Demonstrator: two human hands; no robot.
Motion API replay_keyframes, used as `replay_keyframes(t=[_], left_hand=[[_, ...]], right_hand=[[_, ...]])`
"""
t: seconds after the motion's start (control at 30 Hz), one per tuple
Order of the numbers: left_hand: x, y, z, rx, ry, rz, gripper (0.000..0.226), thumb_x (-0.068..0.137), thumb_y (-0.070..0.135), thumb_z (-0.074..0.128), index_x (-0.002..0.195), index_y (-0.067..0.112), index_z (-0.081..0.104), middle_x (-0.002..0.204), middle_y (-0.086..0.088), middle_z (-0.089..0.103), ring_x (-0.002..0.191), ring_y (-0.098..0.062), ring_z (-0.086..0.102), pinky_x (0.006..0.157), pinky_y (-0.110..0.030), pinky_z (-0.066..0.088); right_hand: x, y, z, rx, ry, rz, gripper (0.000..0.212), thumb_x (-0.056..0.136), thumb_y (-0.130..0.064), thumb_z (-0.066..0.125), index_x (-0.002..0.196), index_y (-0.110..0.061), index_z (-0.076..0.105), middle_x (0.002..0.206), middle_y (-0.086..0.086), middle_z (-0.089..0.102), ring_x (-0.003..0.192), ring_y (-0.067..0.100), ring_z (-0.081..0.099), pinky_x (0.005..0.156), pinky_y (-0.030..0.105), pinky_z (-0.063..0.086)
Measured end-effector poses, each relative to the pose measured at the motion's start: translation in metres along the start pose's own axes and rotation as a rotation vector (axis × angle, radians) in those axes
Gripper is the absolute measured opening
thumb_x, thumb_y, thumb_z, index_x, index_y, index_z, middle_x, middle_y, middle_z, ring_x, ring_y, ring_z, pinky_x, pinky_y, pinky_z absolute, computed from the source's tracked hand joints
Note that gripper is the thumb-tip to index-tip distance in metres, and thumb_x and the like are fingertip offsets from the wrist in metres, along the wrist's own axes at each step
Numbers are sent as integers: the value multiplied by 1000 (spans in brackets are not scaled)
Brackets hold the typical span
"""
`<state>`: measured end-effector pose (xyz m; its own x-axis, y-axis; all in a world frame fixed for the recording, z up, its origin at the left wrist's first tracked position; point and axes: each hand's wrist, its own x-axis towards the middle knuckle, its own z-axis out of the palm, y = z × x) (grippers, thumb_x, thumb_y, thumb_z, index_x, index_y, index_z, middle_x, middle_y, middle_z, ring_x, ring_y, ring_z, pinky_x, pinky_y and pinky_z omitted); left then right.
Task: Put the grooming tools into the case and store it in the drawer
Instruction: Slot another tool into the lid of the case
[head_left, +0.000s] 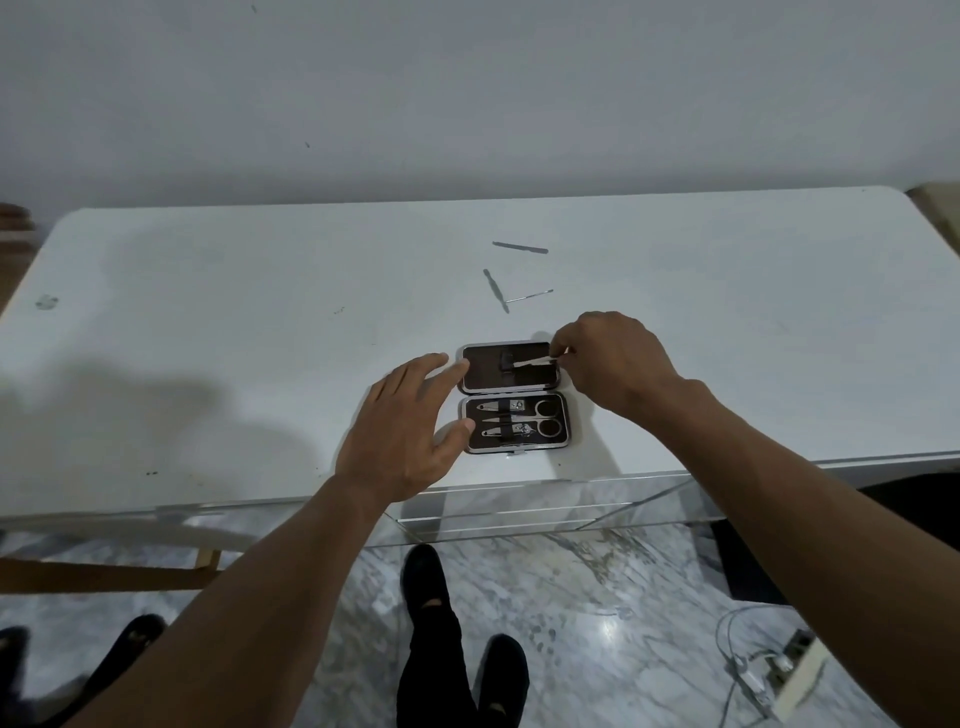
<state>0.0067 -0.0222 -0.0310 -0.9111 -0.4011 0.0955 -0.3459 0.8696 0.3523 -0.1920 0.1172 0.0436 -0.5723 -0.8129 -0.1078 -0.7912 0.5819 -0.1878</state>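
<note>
Right hand (613, 358) pinches tweezers (530, 362) over open case (511, 397) lid. Left hand (410, 431) spread wide, touching case's left edge. Three tools (496, 288) lie loose toward worktop (208, 312) rear edge.

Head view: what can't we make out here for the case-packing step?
- Tool's held end: covered by right hand fingers; tool type too small to tell.
- Strap in the lid of the case: too small to see whether the tip is under it.
- Drawer: below the table edge, not identifiable.
- Three loose tools: too small to name.
- Left hand: contact with case unclear.
</note>
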Motion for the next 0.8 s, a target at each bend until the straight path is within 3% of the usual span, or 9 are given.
replay_keyframes(t=[0.13, 0.3, 0.5, 0.67, 0.8], left_hand=[[-1, -1, 0, 5, -8, -1, 65, 89, 54, 36, 147, 25, 37, 150, -1, 40, 138, -19, 36, 111, -42, 35], [-1, -2, 1, -6, 0, 0, 64, 89, 53, 40, 147, 27, 36, 150, 1, 40, 138, -18, 35, 111, -41, 34], [-1, -2, 1, 4, 10, 10, 63, 90, 52, 42, 146, 26, 37, 149, 0, 41, 137, -18, 36, 109, -40, 34], [-1, -2, 1, -9, 10, 9, 63, 89, 53, 41, 146, 25, 38, 148, 0, 42, 137, -19, 37, 109, -40, 35], [-1, -1, 1, -20, 20, 11, 63, 89, 52, 42, 145, 23, 40, 147, -1, 43, 136, -20, 39, 108, -41, 37]], right_hand=[[1, -6, 2, 33, -5, -21, 27, 87, -8, 55, 101, -19, 75, 98, 9, 67, 94, 32, 62, 74, 35, 52], [6, -15, 9, 79, -46, -41, 22, 86, -4, 57, 98, -12, 73, 98, 10, 69, 92, 29, 62, 71, 29, 41], [8, -18, 16, 134, -29, 0, 17, 87, -9, 59, 93, -13, 74, 94, 9, 72, 87, 29, 65, 73, 32, 51], [12, -22, 19, 196, -54, 19, 18, 88, -9, 59, 93, -13, 75, 95, 10, 72, 89, 27, 63, 69, 25, 38], [16, -23, 19, 229, -69, 23, 17, 87, -9, 60, 93, -14, 76, 95, 11, 73, 88, 28, 64, 71, 26, 46]])
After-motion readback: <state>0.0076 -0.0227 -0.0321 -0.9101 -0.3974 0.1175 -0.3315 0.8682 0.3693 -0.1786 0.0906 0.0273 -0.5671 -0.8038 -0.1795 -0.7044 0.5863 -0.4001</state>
